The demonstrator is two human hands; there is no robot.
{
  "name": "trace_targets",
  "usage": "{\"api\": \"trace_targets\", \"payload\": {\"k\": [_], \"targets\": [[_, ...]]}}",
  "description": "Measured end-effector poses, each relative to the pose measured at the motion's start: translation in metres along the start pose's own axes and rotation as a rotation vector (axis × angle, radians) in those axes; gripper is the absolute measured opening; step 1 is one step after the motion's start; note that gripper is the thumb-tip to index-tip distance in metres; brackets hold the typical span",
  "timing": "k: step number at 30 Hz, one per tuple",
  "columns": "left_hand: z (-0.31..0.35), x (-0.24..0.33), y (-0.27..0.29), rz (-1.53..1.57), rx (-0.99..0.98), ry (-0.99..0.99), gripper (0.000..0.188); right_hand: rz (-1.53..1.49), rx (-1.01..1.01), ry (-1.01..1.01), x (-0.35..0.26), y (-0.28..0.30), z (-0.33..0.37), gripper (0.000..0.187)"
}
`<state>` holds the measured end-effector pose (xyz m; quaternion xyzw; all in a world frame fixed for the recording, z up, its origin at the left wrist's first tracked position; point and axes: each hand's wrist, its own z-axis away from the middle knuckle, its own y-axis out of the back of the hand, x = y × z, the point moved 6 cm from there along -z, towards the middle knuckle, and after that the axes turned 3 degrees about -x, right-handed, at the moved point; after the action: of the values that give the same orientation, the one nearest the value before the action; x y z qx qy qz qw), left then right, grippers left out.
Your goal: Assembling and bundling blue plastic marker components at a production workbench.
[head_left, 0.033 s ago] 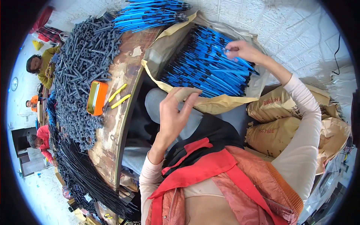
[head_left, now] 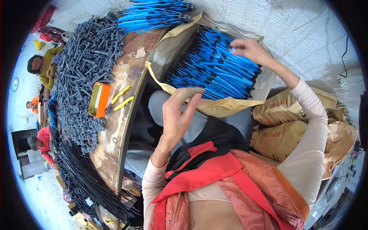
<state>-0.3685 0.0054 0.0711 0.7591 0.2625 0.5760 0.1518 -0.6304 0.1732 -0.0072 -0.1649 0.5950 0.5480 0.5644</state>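
Observation:
My right hand (head_left: pixel 249 51) hovers over the far right part of an open tan paper bag (head_left: pixel 163 55). Its fingers are loosely curled, the thumb a little apart, and I see nothing held. The bag is filled with thin blue tubes (head_left: pixel 214 65) with black ends, lying roughly side by side. At the near left edge of the bag, my left hand (head_left: pixel 177 115) is raised with thumb and forefinger stretched toward the right, a small gap between them. Nothing shows between these fingers; the other fingers are partly hidden behind.
On the worn wooden table (head_left: pixel 132 69) to the left lie a heap of grey plastic parts (head_left: pixel 84 61), an orange box (head_left: pixel 99 100), a yellow-handled tool (head_left: pixel 122 100), black rods (head_left: pixel 92 174) and more blue tubes (head_left: pixel 153 15). Brown sacks (head_left: pixel 285 105) stand at right. Several people work beyond the table.
My right fingers have drawn closer together and lifted slightly over the blue tubes. My left thumb and forefinger have shifted very slightly; the rest looks the same.

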Motion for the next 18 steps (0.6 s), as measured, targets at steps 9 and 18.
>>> {"api": "trace_targets", "payload": {"k": [9,18], "targets": [[-0.002,-0.048,0.044,0.682,0.322,0.400,0.079,-0.236,0.231,0.322,-0.155,0.008,0.047,0.025],[-0.026,0.006,0.055,0.563,0.213,0.156,0.071,-0.515,-0.088,0.256,-0.174,-0.082,0.040,0.027]]}}
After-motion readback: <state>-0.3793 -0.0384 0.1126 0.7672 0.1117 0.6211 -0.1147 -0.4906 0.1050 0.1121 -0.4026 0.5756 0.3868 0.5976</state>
